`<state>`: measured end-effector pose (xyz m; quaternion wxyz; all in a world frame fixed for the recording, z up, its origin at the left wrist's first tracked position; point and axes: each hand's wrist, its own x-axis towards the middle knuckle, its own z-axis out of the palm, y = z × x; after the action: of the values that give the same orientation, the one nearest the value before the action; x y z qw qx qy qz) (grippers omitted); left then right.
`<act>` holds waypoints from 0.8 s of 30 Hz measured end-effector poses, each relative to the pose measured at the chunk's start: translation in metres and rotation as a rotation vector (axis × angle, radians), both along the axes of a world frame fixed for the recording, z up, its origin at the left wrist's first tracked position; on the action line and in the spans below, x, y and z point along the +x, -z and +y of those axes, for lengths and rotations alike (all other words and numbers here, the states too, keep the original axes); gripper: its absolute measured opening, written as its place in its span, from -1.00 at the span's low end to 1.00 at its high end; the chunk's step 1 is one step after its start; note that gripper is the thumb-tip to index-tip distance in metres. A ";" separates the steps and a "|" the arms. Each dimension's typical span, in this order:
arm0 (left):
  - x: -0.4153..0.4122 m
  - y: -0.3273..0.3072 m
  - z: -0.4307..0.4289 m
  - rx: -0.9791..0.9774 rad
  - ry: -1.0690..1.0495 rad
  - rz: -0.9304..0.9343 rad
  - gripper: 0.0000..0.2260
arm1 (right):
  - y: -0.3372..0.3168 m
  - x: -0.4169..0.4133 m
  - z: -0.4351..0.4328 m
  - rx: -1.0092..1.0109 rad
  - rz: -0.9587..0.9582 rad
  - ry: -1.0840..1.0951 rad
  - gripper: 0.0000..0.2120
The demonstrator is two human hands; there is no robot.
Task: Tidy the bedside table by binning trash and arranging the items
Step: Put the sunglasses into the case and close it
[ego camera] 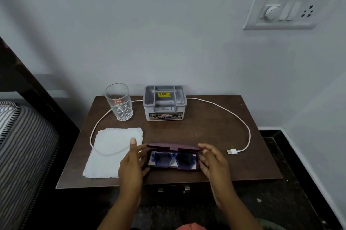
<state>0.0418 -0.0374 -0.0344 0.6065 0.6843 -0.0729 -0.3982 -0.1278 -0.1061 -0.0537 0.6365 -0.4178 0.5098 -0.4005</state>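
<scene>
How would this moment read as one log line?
glasses case: open, sunglasses inside | left hand: grips case's left end | right hand: grips right end

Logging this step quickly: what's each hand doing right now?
Left hand: holds the left end of the case.
Right hand: holds the right end of the case.

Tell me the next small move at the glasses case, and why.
Probably swing the lid down to close the maroon case. The blue sunglasses already lie inside, the lid stands open, and the left hand and right hand grip the case's two ends.
</scene>
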 end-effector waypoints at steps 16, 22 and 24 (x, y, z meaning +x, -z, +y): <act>0.003 0.026 0.007 0.008 0.040 0.019 -0.72 | 0.021 0.000 0.001 -0.035 0.294 0.034 -0.71; 0.001 0.024 0.007 -0.005 0.038 0.028 -0.70 | 0.019 0.001 0.000 0.015 0.212 0.073 -0.83; 0.000 0.023 0.008 -0.011 0.041 0.023 -0.70 | 0.021 0.002 0.000 0.012 0.211 0.083 -0.84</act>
<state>0.0419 -0.0294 -0.0574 0.6030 0.6746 -0.0822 -0.4177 -0.1260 -0.1065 -0.0746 0.5647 -0.4321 0.5933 -0.3772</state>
